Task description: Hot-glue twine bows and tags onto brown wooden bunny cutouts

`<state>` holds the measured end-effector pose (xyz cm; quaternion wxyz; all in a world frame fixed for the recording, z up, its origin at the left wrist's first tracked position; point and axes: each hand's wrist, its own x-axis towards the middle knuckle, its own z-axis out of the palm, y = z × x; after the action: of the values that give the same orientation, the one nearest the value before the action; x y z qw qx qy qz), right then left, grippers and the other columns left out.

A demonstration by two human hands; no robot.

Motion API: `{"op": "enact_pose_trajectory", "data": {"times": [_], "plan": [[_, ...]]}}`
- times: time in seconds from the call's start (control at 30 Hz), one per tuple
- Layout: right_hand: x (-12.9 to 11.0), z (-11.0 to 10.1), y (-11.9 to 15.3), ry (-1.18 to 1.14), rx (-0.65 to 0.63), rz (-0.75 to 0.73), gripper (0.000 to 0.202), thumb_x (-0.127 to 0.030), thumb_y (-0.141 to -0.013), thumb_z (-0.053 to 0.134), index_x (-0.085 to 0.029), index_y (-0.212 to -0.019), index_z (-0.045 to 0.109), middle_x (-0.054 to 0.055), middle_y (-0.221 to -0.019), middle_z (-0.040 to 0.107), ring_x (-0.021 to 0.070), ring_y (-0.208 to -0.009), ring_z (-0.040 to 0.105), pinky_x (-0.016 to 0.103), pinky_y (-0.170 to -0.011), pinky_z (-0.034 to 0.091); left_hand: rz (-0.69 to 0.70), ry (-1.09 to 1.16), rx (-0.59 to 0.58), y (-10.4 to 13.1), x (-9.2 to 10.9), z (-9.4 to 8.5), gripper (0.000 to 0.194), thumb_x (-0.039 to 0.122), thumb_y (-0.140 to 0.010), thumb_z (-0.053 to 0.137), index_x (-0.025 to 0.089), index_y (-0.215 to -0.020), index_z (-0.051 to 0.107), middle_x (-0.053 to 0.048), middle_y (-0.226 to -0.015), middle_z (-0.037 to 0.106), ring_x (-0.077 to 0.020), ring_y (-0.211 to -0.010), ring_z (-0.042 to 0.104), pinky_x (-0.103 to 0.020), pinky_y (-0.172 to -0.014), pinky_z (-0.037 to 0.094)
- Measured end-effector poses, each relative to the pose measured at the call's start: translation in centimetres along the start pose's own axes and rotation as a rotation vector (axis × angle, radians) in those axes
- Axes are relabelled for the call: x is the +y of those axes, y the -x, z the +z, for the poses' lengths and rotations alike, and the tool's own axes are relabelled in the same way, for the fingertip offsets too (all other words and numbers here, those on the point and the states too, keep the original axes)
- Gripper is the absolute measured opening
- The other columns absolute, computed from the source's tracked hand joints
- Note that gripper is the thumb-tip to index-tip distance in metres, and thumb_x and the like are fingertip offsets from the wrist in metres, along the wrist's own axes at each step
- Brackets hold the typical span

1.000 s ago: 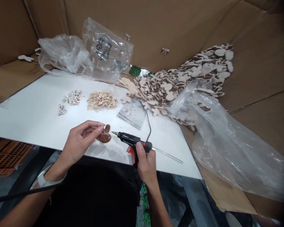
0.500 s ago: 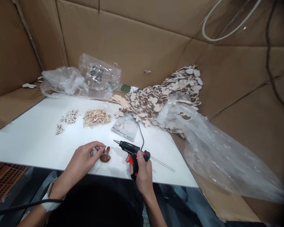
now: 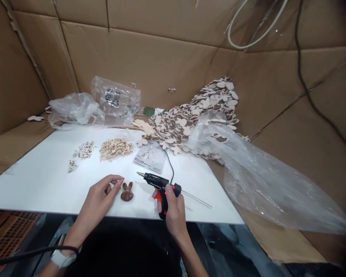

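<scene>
A brown rabbit-shaped piece with two ears lies flat near the front of the white table. Just left of its ears is my left hand, thumb and forefinger pinched together; anything between the fingertips is too small to make out. My right hand is wrapped round the handle of a black and red glue gun. The gun's metal nozzle points left, above and to the right of the brown piece, and a clear glue stick sticks out of its back.
Behind lie a heap of cream loops, small patterned bits and a printed packet. Many rabbit shapes are piled at the back right beside a large plastic bag. More plastic sits back left; cardboard walls surround the table.
My left hand has drawn back slightly left from the brown piece, whose two ears now show fully. The camera view has shifted a little. The glue gun stays in my right hand.
</scene>
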<state>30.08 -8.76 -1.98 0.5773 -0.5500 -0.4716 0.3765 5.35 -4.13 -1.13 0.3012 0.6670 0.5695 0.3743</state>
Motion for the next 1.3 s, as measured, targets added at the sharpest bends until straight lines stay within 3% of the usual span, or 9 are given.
{"op": "enact_pose_trajectory", "data": {"times": [0.2,0.37,0.43,0.57,0.67,0.8,0.93,1.13,1.3], "plan": [[-0.7,-0.1,0.0,0.014,-0.017,-0.008,0.083,-0.081,-0.114,0.057,-0.025,-0.053,0.060,0.003,-0.052,0.058,0.0190,-0.054,0.056,0.034,-0.064,0.047,0.047,-0.115,-0.052,-0.1,0.1,-1.2,0.051,0.069,-0.113,0.058,0.028,-0.120,0.087,-0.004,-0.102,0.087,-0.0213,-0.072,0.069,-0.032,-0.071,0.055],[-1.2,-0.3,0.0,0.017,-0.047,0.001,0.082,-0.084,-0.114,0.054,-0.025,-0.057,0.061,0.003,-0.054,0.059,0.0195,-0.056,0.056,0.034,-0.064,0.047,0.057,-0.305,-0.007,-2.3,-1.2,-4.8,0.051,0.067,-0.111,0.055,0.029,-0.121,0.087,-0.003,-0.091,0.086,-0.0235,-0.067,0.069,-0.034,-0.071,0.054],[-1.2,-0.3,-0.1,0.015,-0.056,-0.001,0.083,-0.084,-0.114,0.053,-0.025,-0.057,0.060,0.003,-0.054,0.059,0.0195,-0.056,0.056,0.034,-0.064,0.046,0.056,-0.386,0.024,-3.8,-1.9,-6.2,0.049,0.066,-0.110,0.055,0.029,-0.121,0.087,-0.004,-0.098,0.089,-0.0240,-0.068,0.070,-0.034,-0.074,0.055],[-1.1,-0.2,-0.3,0.018,-0.064,0.012,0.085,-0.085,-0.113,0.052,-0.025,-0.053,0.058,0.004,-0.054,0.059,0.0199,-0.057,0.058,0.034,-0.064,0.048,0.063,-0.526,0.055,-6.4,-2.4,-7.6,0.049,0.061,-0.109,0.053,0.026,-0.119,0.087,-0.009,-0.130,0.090,-0.0333,-0.102,0.082,-0.039,-0.091,0.058],[-1.0,-0.1,-0.3,0.014,-0.068,0.024,0.085,-0.086,-0.112,0.053,-0.025,-0.053,0.059,0.003,-0.052,0.057,0.0192,-0.054,0.056,0.033,-0.061,0.046,0.062,-0.616,0.067,-7.4,-2.3,-7.5,0.048,0.058,-0.109,0.052,0.024,-0.117,0.086,-0.012,-0.136,0.088,-0.0394,-0.118,0.081,-0.043,-0.094,0.059],[-1.1,0.0,-0.3,0.003,-0.061,0.037,0.083,-0.088,-0.110,0.054,-0.024,-0.058,0.063,0.002,-0.051,0.057,0.0181,-0.053,0.052,0.032,-0.058,0.043,0.052,-0.691,0.071,-7.9,-2.3,-7.1,0.049,0.057,-0.109,0.053,0.022,-0.121,0.085,-0.014,-0.137,0.086,-0.0393,-0.110,0.082,-0.044,-0.090,0.061],[-1.5,0.0,-0.3,-0.004,-0.091,0.031,0.084,-0.090,-0.110,0.051,-0.026,-0.056,0.056,0.001,-0.052,0.055,0.0170,-0.053,0.050,0.032,-0.060,0.042,0.049,-0.720,0.080,-8.2,-2.3,-7.0,0.050,0.052,-0.111,0.048,0.022,-0.115,0.088,-0.015,-0.134,0.086,-0.0392,-0.108,0.083,-0.045,-0.089,0.061],[-1.3,-0.2,-0.3,0.009,-0.129,0.065,0.085,-0.093,-0.108,0.049,-0.026,-0.056,0.055,0.001,-0.053,0.055,0.0172,-0.056,0.052,0.033,-0.062,0.042,0.036,-0.693,0.138,-7.6,-2.5,-8.2,0.047,0.053,-0.109,0.048,0.024,-0.113,0.085,-0.013,-0.134,0.087,-0.0387,-0.105,0.082,-0.044,-0.085,0.058],[-0.7,-0.3,-0.3,0.040,-0.148,0.102,0.082,-0.087,-0.109,0.052,-0.024,-0.058,0.061,0.003,-0.055,0.061,0.0188,-0.058,0.058,0.034,-0.065,0.045,0.005,-0.579,0.152,-4.9,-2.5,-9.1,0.050,0.064,-0.106,0.054,0.025,-0.114,0.085,-0.010,-0.120,0.090,-0.0276,-0.074,0.076,-0.039,-0.075,0.059]]}}
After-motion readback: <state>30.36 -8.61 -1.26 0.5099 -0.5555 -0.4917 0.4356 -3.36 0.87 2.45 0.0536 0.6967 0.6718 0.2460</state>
